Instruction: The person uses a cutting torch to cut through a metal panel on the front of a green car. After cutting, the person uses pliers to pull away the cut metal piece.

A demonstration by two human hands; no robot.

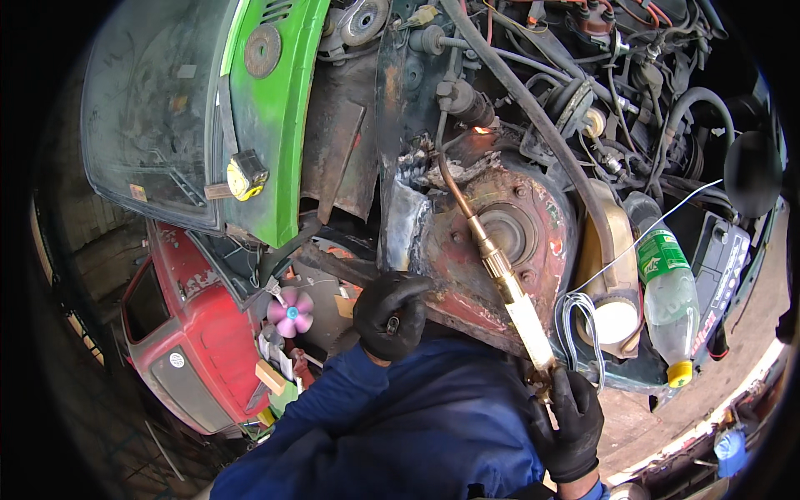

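My right hand, in a black glove, grips the rear end of a brass gas torch by its valves. The torch slants up and left across a rusty strut tower in an engine bay, and its thin bent tip lies over the tower's far edge. Just beyond the tip, a small orange glow shows on the metal. Left of the tower is a seam of bare, greyish metal. Near the bay's front edge my gloved left hand is closed around a small dark piece, mostly hidden by the fingers.
A yellow tape measure rests by the windscreen near a green body panel. Right of the tower are looped wire, a reservoir, a plastic bottle and a battery. Hoses crowd the engine. A red vehicle stands left.
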